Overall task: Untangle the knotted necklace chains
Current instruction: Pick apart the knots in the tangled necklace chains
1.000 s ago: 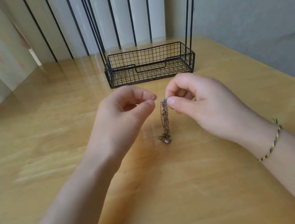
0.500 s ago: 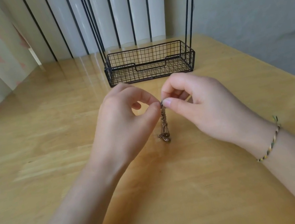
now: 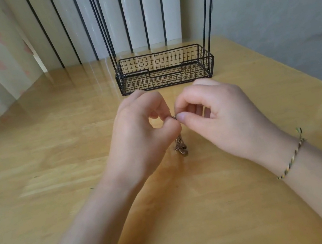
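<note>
A knotted bunch of thin bronze-coloured necklace chains (image 3: 181, 147) hangs over the middle of the wooden table (image 3: 55, 162), its lower end touching the wood. My left hand (image 3: 139, 138) and my right hand (image 3: 221, 117) meet at the top of the bunch, and each pinches the chains between thumb and forefinger. The thumbs nearly touch each other. Most of the upper chain is hidden behind my left thumb. A braided thread bracelet (image 3: 290, 155) circles my right wrist.
A black wire basket (image 3: 164, 68) with tall thin uprights stands at the back of the table, just beyond my hands. A radiator and wall lie behind it, and a curtain hangs at the left.
My left hand closed in from the left and took hold of the top of the chains beside my right thumb. The hanging bunch now sits lower, partly behind my left hand.
</note>
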Available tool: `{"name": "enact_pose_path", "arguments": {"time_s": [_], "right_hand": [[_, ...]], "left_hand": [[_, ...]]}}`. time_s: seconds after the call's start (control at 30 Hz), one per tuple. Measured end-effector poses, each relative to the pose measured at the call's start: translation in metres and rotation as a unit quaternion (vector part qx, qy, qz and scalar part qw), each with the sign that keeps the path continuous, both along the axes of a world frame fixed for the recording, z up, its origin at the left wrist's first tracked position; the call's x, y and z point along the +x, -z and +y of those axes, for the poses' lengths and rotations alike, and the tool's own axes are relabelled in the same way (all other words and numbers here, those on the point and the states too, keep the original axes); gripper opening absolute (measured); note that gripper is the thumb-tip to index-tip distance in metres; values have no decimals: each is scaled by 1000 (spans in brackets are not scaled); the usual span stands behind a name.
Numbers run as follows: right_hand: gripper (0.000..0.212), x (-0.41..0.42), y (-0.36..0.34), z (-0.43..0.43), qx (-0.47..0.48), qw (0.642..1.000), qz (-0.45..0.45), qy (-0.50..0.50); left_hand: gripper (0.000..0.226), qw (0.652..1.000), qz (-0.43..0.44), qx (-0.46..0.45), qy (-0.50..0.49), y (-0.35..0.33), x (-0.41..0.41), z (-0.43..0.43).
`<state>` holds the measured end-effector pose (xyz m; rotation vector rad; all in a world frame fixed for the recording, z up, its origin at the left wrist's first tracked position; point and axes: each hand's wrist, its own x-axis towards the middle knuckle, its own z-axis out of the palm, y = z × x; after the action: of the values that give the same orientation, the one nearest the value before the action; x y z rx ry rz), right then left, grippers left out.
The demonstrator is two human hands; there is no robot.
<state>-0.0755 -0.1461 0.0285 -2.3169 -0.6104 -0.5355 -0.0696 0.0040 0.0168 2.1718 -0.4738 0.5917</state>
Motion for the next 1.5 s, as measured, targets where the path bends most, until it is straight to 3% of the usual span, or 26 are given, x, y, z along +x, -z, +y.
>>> {"name": "enact_pose_path", "arguments": {"time_s": [0.1,0.27,0.4,0.53,0.63,0.8,0.93,1.0,1.27,1.43,1.5], "right_hand": [[10,0,0,1,37,999,5,-6],[15,1,-2,-2,122,992,40,1],[18,4,-1,-3,164,983,84,16],[22,4,-4,-1,356,913,199,-15],[25,4,-5,0,437,865,244,-42],[22,3,-5,4,425,874,236,-17],[21,3,-7,3,495,812,304,-53],[20,3,-7,2,496,799,335,-67],[16,3,4,8,423,830,355,-75],[2,-1,4,9,316,907,271,-68],[7,-1,4,9,287,925,240,-66]], "left_hand": [[7,997,42,-71,8,1,0,-1],[17,962,131,-239,28,-2,3,6],[3,923,226,-306,62,-4,5,6],[12,912,275,-296,70,-4,5,8],[10,920,280,-267,62,-4,4,6],[7,929,267,-251,61,-5,5,7],[15,902,276,-315,102,-8,4,9],[22,894,281,-334,102,-9,4,8],[31,873,305,-368,95,-10,2,2],[29,879,303,-357,91,-10,1,2],[29,885,293,-351,89,-10,1,3]]}}
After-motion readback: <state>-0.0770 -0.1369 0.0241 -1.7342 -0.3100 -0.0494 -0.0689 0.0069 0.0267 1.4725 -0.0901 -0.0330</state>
